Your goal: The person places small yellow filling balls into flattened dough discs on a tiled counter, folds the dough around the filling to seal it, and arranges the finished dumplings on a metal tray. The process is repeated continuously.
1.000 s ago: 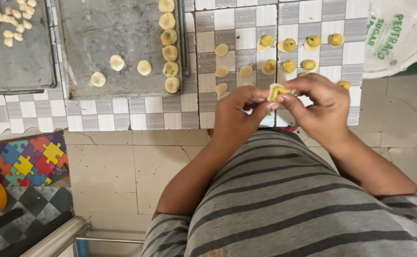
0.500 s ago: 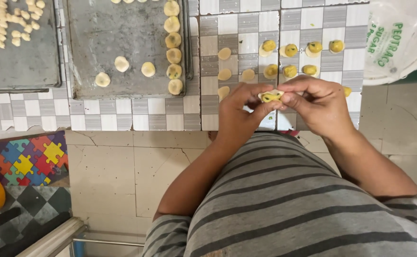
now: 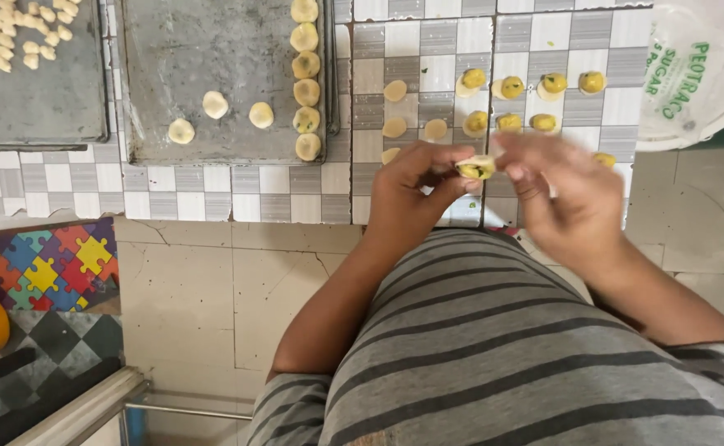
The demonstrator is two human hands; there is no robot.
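My left hand (image 3: 416, 194) and my right hand (image 3: 556, 194) meet over the near edge of a tiled counter (image 3: 238, 194). Between their fingertips they pinch a small pale dough piece (image 3: 475, 168) with dark green filling showing. Just beyond the hands, flat dough rounds (image 3: 416, 128) lie on the tiles, and several rounds topped with yellow-green filling (image 3: 527, 99) sit in two rows. My striped shirt (image 3: 494, 355) fills the lower part of the view.
A grey metal tray (image 3: 213, 58) holds a column of filled pieces (image 3: 306, 78) and three plain dough balls (image 3: 213, 116). A second tray (image 3: 40, 99) at far left carries many small dough bits. A white sack (image 3: 693, 66) stands at right. A puzzle-pattern mat (image 3: 40, 264) lies on the floor.
Both hands stayed together on the dough piece while working it; the right hand's fingers have shifted and blur with motion, and the view has drifted slightly.
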